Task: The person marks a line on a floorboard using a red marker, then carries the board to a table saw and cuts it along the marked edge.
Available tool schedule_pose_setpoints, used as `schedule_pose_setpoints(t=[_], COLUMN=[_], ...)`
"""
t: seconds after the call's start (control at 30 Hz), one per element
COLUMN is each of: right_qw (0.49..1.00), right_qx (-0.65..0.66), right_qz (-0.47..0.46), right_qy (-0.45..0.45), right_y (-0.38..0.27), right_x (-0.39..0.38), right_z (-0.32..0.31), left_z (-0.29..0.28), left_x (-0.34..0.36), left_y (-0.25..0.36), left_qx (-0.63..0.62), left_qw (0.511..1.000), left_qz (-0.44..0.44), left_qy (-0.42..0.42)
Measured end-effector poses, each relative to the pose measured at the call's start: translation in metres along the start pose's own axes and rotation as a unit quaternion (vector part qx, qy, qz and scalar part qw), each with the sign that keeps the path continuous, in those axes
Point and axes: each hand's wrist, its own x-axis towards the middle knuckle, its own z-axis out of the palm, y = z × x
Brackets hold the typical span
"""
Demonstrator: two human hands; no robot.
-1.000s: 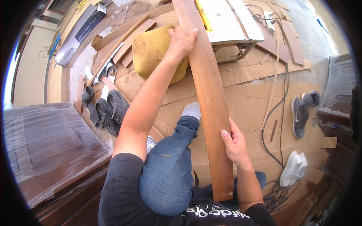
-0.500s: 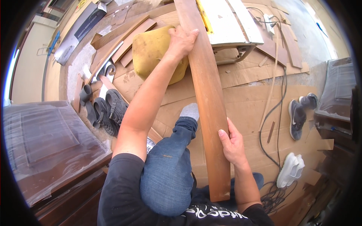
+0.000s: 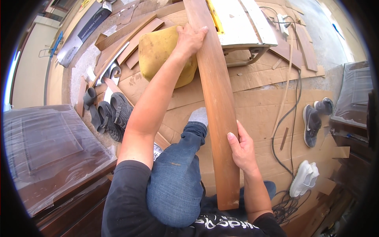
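Observation:
A long brown wooden plank [image 3: 221, 106] runs from the top of the view down to my lap. My left hand [image 3: 191, 38] is closed over its left edge near the far end, beside a yellow stool-like block [image 3: 158, 55]. Lower down, my right hand [image 3: 242, 149] grips the plank's right edge, thumb on top and fingers tucked out of sight along the side. To the right of the plank's far part stands a white-topped table saw or similar bench machine [image 3: 244, 23] with a yellow strip [image 3: 215, 17] on it.
Cardboard [image 3: 260, 114] covers the floor. Grey clogs [image 3: 116, 112] lie at left, dark sneakers [image 3: 312, 124] and white shoes [image 3: 304, 178] at right. A black cable [image 3: 281, 122] crosses the cardboard near a white power strip [image 3: 282, 25]. Plastic-wrapped dark furniture [image 3: 51, 146] stands at left.
The plank's near end has shifted very slightly left and away from me, both hands moving with it. Their grip looks the same.

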Motion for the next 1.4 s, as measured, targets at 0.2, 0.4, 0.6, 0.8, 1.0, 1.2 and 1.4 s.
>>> schedule_pose_setpoints(t=[0.2,0.4,0.6,0.8,1.0,1.2,1.4], right_qw=[1.000,0.999,1.000,1.000,0.999,1.000,1.000], right_qx=[-0.003,-0.015,0.001,-0.007,-0.017,0.000,-0.014], right_qz=[-0.011,-0.031,-0.016,-0.024,-0.023,-0.011,-0.009], right_qy=[-0.002,0.005,-0.004,-0.004,-0.014,-0.006,-0.013], right_y=[-0.001,0.001,-0.007,-0.006,-0.004,-0.005,-0.004], right_x=[0.004,0.011,0.023,0.023,0.015,0.008,0.004], right_z=[0.006,0.004,0.006,0.001,-0.002,-0.001,-0.003], left_z=[0.000,0.002,0.002,0.003,0.007,0.002,0.000], left_x=[0.002,0.012,0.035,0.023,0.017,0.008,0.002], left_y=[-0.007,-0.010,-0.018,-0.008,-0.010,-0.005,-0.001], left_qx=[-0.014,0.006,0.034,0.034,-0.006,0.002,-0.001], left_qw=[0.999,0.998,0.997,0.996,0.998,0.999,1.000], left_qz=[0.025,0.058,0.062,0.084,0.050,0.020,-0.010], left_qy=[0.025,0.017,0.011,0.013,0.035,0.026,0.019])
